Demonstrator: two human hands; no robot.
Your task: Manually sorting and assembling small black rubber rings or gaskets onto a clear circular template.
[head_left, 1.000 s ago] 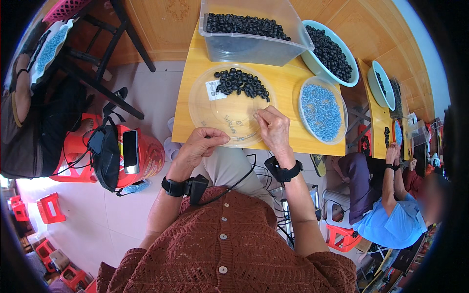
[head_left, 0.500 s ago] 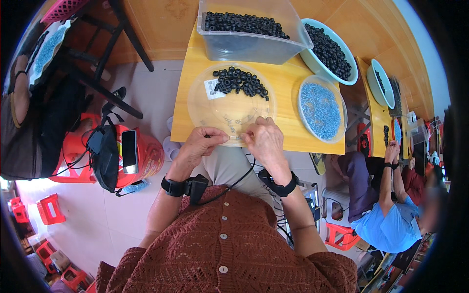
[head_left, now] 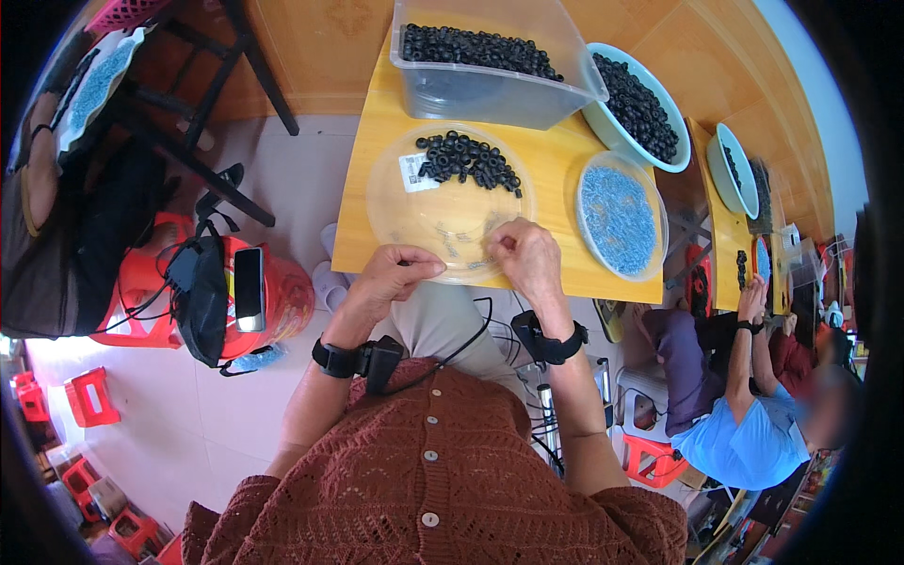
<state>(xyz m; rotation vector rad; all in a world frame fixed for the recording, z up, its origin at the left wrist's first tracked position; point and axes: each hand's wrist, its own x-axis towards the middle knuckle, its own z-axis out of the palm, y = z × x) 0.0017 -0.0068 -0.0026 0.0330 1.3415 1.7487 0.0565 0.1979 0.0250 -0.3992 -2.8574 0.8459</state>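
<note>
— On table [head_left: 363, 226], near edge: what listed?

— Clear round tray [head_left: 395, 202], rim overhanging slightly toward lap. Heap of black rings [head_left: 468, 158] on far part. Scatter of small pale pieces [head_left: 461, 247] on near part, just ahead of both hands.

— Change since a second ago?

— Right hand [head_left: 525, 259] pulled back from middle of tray to near rim; half a second ago touching left hand [head_left: 395, 278], now slightly apart. Judged: one small item passed or joined between hands, too small to confirm.

— State of fingers?

— Left: curled, thumb and forefinger [head_left: 428, 268] pressed together at tray's near rim; contents of pinch not discernible. Right: fingers [head_left: 496, 247] bunched and bent down, tips over pale pieces, touching or just above, cannot tell which.

— Position of rings against fingers?

— Heap beyond both hands, well apart from left, nearer right, none touched. Pale pieces between heap and fingertips.

— Surroundings?

— Clear bin [head_left: 499, 89] of black rings behind tray; green bowl [head_left: 659, 155] of same to right; round tray of blue pieces [head_left: 617, 217] just beside right hand.
</note>
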